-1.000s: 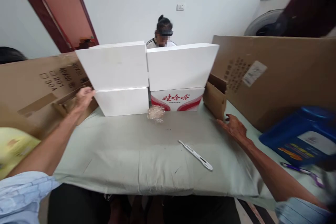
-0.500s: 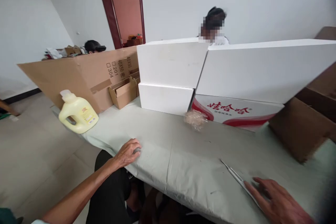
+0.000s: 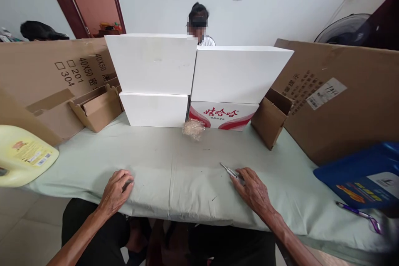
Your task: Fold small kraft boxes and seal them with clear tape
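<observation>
My left hand (image 3: 116, 191) rests at the table's front edge with its fingers curled. A small dark grey patch shows between thumb and fingers; I cannot make out whether it is an object or shadow. Farther right, my right hand (image 3: 254, 189) lies on the cloth with thumb and fingers around slim silver tweezers (image 3: 230, 170). Their pointed end reaches out toward the table's middle, and the rear part is hidden under the hand. Beyond the hands, a crumpled clear plastic bundle (image 3: 193, 129) lies against the boxes.
White boxes (image 3: 152, 66) and a red-and-white printed carton (image 3: 222, 116) form a wall at the back. Cardboard stands on both sides. A yellow jug (image 3: 28, 156) is left; a blue container (image 3: 358, 174) and purple pen-like item (image 3: 358, 212) are right. A person (image 3: 198, 23) sits behind.
The view has swung right, bringing the blue container and right-hand cardboard into sight. My right hand has come farther over the tweezers. The left hand keeps its curled pose at the edge.
</observation>
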A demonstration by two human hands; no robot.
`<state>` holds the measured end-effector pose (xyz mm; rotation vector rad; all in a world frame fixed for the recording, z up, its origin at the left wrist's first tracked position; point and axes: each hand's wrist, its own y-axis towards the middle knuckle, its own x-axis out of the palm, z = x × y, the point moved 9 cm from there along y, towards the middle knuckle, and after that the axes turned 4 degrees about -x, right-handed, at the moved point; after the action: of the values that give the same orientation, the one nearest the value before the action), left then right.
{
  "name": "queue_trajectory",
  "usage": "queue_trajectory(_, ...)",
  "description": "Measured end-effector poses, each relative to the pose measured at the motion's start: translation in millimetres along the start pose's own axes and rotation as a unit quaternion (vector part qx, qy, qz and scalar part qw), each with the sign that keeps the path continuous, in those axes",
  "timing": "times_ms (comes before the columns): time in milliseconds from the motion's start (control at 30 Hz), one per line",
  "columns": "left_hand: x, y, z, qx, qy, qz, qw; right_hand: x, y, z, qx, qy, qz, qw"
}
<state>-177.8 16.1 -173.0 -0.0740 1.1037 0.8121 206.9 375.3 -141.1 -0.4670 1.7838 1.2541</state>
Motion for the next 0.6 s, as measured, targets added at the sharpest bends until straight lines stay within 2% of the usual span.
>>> queue_trajectory(100,10.1,19.0,5.4,0.006,0.017,-0.068,0.998,8.2,33.2,-6.4,-0.001,0.023,0.007,1.0)
queue_trajectory(167,15.8,40.0,20.9,0.019,0.015,-0.101,0.995,17.2,57.2,-14.6,-0.008,0.038,0.009,0.999)
queue_trajectory(233,19.6,70.5,51.9,0.05,0.008,-0.097,0.994,26.9,76.3,-27.5,-0.018,0.057,0.01,0.998)
queue_trajectory(333,36.4,131.2,120.2,0.116,0.023,-0.065,0.991,36.9,89.3,-55.6,-0.038,0.099,0.026,0.994)
queue_trajectory(467,96.6,215.4,205.4,0.166,0.023,-0.08,0.983,41.7,83.4,-90.5,-0.054,0.156,0.056,0.985)
queue_trajectory(533,131.8,245.1,230.4,0.176,0.029,-0.098,0.979,43.2,77.4,-99.3,-0.056,0.178,0.063,0.98)
queue_trajectory(600,163.3,261.7,240.1,0.174,0.041,-0.119,0.977,45.0,71.6,-101.2,-0.052,0.198,0.068,0.976)
